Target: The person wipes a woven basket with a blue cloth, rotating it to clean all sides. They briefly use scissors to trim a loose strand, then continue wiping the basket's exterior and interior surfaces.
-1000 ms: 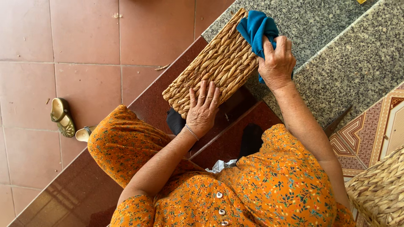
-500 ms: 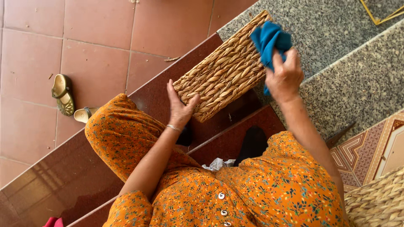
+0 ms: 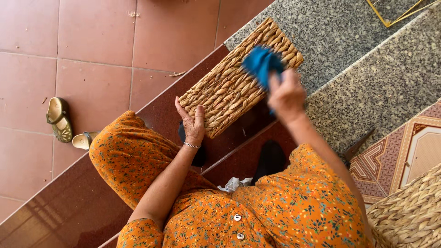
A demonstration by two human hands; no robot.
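my left hand (image 3: 193,123) clamps the woven basket's (image 3: 232,82) near edge; my right hand (image 3: 285,94) grips the blue cloth (image 3: 261,63) on its far end.

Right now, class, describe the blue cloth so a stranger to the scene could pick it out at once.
Find the grey speckled stone steps. On their lower edge lies a flat woven basket, steadied by the left hand. The blue cloth is bunched on its far end under the right hand, the only bright blue thing among tan weave.

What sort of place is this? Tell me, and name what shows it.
Probably the entrance steps of a house. The person sits on polished dark red steps above a terracotta tiled floor, with sandals left there and speckled granite steps alongside.
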